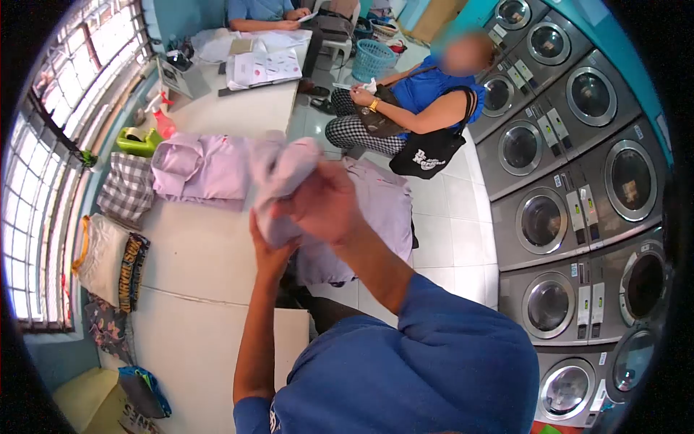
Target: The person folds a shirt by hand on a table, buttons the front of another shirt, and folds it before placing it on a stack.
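Both of my hands are raised over the table's edge with a bunched pale pink garment (289, 163), blurred by motion. My right hand (325, 206) grips it from the right side. Below it, my left hand (273, 249) has its fingers round the lower part of the cloth. More pale lilac cloth (376, 195) hangs behind and below my right forearm. On the table (202, 253), a folded pink shirt (202, 168) lies left of my hands, beside a folded checkered cloth (128, 186).
Folded clothes (105, 260) line the window side, near a green tape dispenser (139, 142) and a spray bottle (163, 119). A seated person in blue (434, 94) holds bags at the right. Another person (264, 14) sits behind the far table. Washing machines (542, 217) fill the right wall.
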A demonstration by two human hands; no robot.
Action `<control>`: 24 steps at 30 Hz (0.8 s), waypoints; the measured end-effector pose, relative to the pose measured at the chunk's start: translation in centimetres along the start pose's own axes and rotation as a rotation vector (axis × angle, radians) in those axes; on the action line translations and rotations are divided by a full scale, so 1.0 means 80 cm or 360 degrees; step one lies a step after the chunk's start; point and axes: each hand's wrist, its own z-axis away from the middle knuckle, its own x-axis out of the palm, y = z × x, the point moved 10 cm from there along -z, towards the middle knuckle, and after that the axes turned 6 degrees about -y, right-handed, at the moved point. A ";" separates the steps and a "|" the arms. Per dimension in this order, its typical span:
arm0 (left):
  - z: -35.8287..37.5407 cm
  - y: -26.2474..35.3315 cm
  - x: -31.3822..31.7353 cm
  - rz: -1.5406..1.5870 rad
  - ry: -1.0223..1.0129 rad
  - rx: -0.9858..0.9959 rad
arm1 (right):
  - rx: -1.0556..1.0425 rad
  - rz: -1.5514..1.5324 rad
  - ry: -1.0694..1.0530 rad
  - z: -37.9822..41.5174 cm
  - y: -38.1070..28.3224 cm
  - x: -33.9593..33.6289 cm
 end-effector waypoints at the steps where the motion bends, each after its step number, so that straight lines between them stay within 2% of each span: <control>1: 0.019 -0.023 -0.026 0.0024 0.0022 -0.0275 | 0.0056 0.0018 -0.0100 -0.010 0.026 0.032; 3: 0.066 -0.026 -0.062 0.0057 -0.0165 -0.0726 | 0.0161 0.0011 -0.0332 -0.023 0.079 0.102; 4: 0.088 -0.005 -0.079 0.0214 -0.0087 -0.0688 | 0.0212 -0.0009 -0.0467 -0.030 0.104 0.135; 5: 0.120 0.003 -0.102 0.0386 0.0145 -0.0896 | 0.0329 -0.0140 -0.0628 -0.038 0.140 0.157; 6: 0.147 0.016 -0.130 0.0394 0.0248 -0.0792 | 0.0445 -0.0271 -0.0781 -0.044 0.174 0.178; 8: 0.213 0.000 -0.199 0.0314 0.0226 -0.0488 | 0.0560 -0.0262 -0.0865 -0.055 0.219 0.229; 10: 0.255 0.092 -0.214 0.1094 0.0459 -0.0254 | 0.0546 -0.0041 -0.0895 -0.070 0.272 0.248; 11: 0.289 0.096 -0.238 0.1096 0.0500 -0.0258 | 0.0559 -0.0069 -0.0884 -0.071 0.293 0.244; 13: 0.350 0.117 -0.278 0.1098 0.0581 -0.0265 | 0.0819 0.0257 -0.1107 -0.052 0.347 0.236; 14: 0.384 0.126 -0.290 0.1137 0.0719 -0.0249 | 0.0809 0.0582 -0.1203 -0.033 0.360 0.215; 16: 0.504 0.076 -0.328 0.1182 0.1532 -0.0585 | 0.0763 0.1338 -0.1296 0.018 0.372 0.146; 17: 0.572 0.057 -0.349 0.1043 0.1797 -0.0620 | 0.0892 0.1597 -0.1367 0.047 0.386 0.092; 18: 0.622 0.015 -0.355 0.1498 0.1823 -0.0577 | 0.1097 0.1646 -0.1205 0.075 0.374 0.044; 19: 0.645 0.015 -0.352 0.1420 0.1580 -0.0506 | 0.1114 0.1825 -0.0992 0.094 0.357 -0.018; 20: 0.675 0.008 -0.347 0.1431 0.1799 -0.0525 | 0.1386 0.1894 -0.0583 0.120 0.334 -0.067; 21: 0.696 0.005 -0.337 0.1448 0.1996 -0.0536 | 0.1262 0.2323 -0.0503 0.140 0.307 -0.133; 22: 0.709 0.008 -0.325 0.1434 0.2047 -0.0581 | 0.1201 0.2437 -0.0339 0.162 0.281 -0.175; 24: 0.731 0.016 -0.305 0.1418 0.2134 -0.0605 | 0.1075 0.2741 -0.0301 0.190 0.252 -0.209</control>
